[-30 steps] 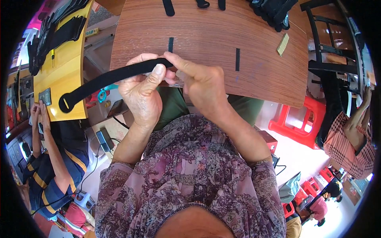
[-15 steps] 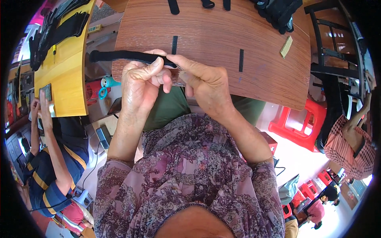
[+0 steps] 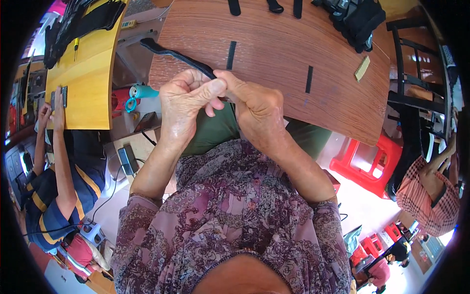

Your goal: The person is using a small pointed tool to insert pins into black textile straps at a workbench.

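Observation:
Between both my hands is a black fabric strap [image 3: 182, 58], narrow and soft. Its free length runs from my fingers to the far left, past the brown table's left edge. My left hand [image 3: 183, 100] pinches the strap's near end between thumb and fingers. Pressed against the same end are the thumb and fingertips of my right hand [image 3: 259, 105], closed beside the left thumb. The very tip of the strap is hidden by my fingers. Just beyond my hands, a short black strip [image 3: 231, 55] lies on the table, and another black strip [image 3: 309, 79] lies farther right.
The brown table [image 3: 274, 54] also bears a dark pile [image 3: 360, 22] and a yellowish block [image 3: 362, 68] at right. Left is a yellow table [image 3: 88, 93], where a co-worker's hand [image 3: 58, 110] rests on a dark piece. A teal bottle [image 3: 145, 91] and a red stool [image 3: 362, 164] stand nearby.
The strap's free end has swung away from me and now slants, where it lay nearly level. My hands have drawn closer together at its near end. The co-worker's hand has moved onto the dark piece.

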A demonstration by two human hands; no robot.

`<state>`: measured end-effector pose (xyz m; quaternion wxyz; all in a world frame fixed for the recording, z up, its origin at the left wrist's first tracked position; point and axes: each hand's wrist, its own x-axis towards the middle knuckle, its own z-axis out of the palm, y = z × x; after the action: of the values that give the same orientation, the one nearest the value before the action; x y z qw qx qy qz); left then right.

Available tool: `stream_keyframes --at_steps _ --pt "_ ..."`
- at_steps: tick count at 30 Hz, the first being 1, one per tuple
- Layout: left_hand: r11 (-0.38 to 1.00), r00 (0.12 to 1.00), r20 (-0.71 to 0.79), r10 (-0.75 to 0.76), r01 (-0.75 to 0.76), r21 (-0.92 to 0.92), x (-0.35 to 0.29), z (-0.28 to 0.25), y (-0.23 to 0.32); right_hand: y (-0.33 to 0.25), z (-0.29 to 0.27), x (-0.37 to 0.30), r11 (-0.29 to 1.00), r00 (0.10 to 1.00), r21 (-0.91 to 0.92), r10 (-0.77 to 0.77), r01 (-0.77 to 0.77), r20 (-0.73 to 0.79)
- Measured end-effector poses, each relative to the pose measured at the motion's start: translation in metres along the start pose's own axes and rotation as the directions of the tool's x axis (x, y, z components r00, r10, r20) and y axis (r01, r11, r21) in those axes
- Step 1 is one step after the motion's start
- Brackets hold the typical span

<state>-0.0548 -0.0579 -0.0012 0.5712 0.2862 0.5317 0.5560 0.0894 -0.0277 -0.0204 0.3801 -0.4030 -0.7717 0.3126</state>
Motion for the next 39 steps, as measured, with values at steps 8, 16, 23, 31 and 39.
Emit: stream_keyframes --at_steps 8,16,23,31,39 --pt "0.985 0.997 0.062 0.043 -0.052 0.165 -0.007 -0.012 -0.004 -0.009 0.003 -0.005 0.981 0.994 0.171 0.081 -0.093 0.075" --pt "0.934 0.986 0.121 0.115 -0.149 0.324 -0.007 -0.023 -0.003 -0.011 0.011 -0.005 0.972 0.995 0.215 0.083 -0.092 0.052" --pt "0.895 0.979 0.161 0.123 -0.179 0.408 -0.005 -0.033 -0.006 -0.010 0.018 -0.006 0.946 0.996 0.312 0.093 -0.089 0.001" --pt "0.997 0.996 0.089 -0.008 0.001 0.074 -0.016 -0.020 -0.006 -0.006 0.022 0.016 0.919 0.994 0.383 0.109 -0.092 -0.022" --pt "0.974 0.994 0.007 0.113 -0.112 0.199 -0.016 -0.023 0.002 -0.012 0.007 0.017 0.931 0.992 0.358 0.031 -0.074 0.124"
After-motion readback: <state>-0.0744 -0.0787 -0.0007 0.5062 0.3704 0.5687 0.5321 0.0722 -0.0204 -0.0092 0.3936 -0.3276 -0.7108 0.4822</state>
